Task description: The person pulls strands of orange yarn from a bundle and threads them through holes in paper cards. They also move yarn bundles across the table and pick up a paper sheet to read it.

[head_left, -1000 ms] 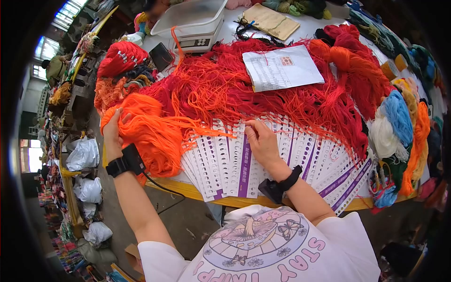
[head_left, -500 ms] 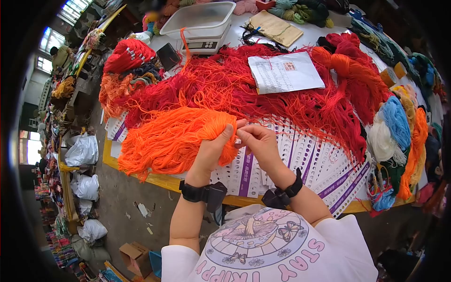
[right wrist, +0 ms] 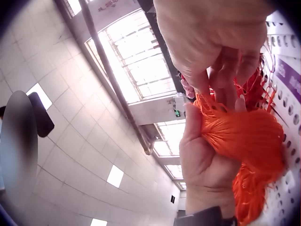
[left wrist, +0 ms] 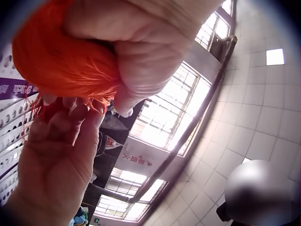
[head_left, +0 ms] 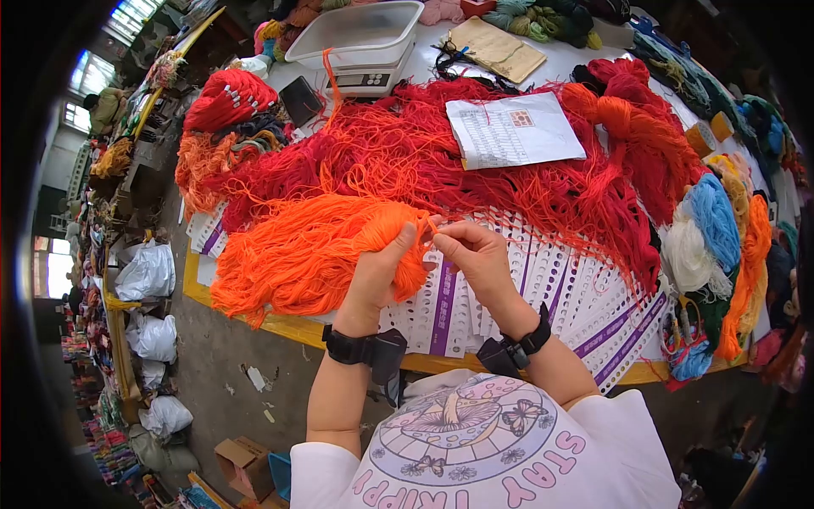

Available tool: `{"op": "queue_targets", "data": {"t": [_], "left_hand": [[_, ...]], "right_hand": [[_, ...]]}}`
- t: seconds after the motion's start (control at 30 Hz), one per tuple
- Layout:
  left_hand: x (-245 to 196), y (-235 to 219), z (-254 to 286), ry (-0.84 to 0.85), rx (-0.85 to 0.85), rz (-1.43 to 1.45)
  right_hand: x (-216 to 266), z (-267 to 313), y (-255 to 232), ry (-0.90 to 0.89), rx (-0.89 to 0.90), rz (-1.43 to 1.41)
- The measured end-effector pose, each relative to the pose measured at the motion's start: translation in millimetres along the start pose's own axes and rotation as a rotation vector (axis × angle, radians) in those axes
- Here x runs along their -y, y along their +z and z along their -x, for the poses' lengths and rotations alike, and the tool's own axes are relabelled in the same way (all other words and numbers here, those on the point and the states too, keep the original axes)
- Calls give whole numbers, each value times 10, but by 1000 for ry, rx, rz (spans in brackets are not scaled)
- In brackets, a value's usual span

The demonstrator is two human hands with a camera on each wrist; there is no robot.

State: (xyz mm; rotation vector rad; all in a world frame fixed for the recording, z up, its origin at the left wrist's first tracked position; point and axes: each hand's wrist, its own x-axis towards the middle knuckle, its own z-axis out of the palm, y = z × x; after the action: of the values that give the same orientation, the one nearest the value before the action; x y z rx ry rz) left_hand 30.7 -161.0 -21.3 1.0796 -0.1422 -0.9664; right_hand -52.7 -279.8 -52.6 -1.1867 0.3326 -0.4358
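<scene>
A bright orange skein of yarn (head_left: 288, 250) lies along the table's front left, over a spread of white perforated cards (head_left: 530, 293). My left hand (head_left: 373, 280) grips its right end, thumb on top and fingers wrapped beneath. Close beside it, my right hand (head_left: 483, 259) pinches a few orange strands at the skein's tip between thumb and fingertips. In the right wrist view the strands (right wrist: 207, 103) gather into a narrow neck between both hands. The left wrist view shows the skein's rounded end (left wrist: 61, 61) bulging out of the left hand.
Behind the hands spreads a tangled red yarn pile (head_left: 373, 161) with a printed white paper (head_left: 515, 129) on it. A scale with a plastic tray (head_left: 356, 34) and a brown envelope (head_left: 498, 49) stand farther back. Coloured skeins (head_left: 716, 212) lie at the right.
The left hand has moved right with the orange skein, swinging it round to lie lengthwise, and now meets the right hand. The right hand has come to pinch strands at the skein's tip.
</scene>
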Motion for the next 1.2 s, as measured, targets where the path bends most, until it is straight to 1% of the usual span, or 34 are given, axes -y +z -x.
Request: {"op": "queue_targets", "data": {"t": [0.07,0.17,0.27,0.37,0.47,0.57,0.67,0.77,0.87,0.97,1.07,1.13,1.17,1.2], "left_hand": [[32,8,-4,9,-2,-34],[146,-81,-97,48,39,7],[145,-32,-96,77,-11,80],[157,-40,-85,101,-85,69],[234,-69,-108,235,-116,-114],[228,-51,-92,241,-88,-101],[254,-90,-114,222,-85,-70],[265,-103,-112,220,-93,-69],[267,-57,-84,348,-126,-217],[285,-46,-98,421,-164,-232],[285,-163,-87,376,-150,-257],[112,-253,-13,185,-72,282],[4,-394,48,333,-90,371],[-135,-604,132,477,-109,461]], "right_hand": [[-67,-12,-6,-210,13,215],[-73,30,5,-90,22,175],[-115,13,-25,-67,-1,127],[-35,15,-25,-51,23,165],[-20,32,17,109,1,45],[-101,17,13,21,6,33],[-124,-5,3,-249,50,332],[-154,27,17,10,24,97],[-144,32,17,98,25,39],[-150,47,28,73,-18,87],[-196,9,-11,-62,-105,143],[52,-15,-44,179,-264,-455],[104,-85,-309,199,-144,-733],[154,-193,-753,151,-165,-886]]}}
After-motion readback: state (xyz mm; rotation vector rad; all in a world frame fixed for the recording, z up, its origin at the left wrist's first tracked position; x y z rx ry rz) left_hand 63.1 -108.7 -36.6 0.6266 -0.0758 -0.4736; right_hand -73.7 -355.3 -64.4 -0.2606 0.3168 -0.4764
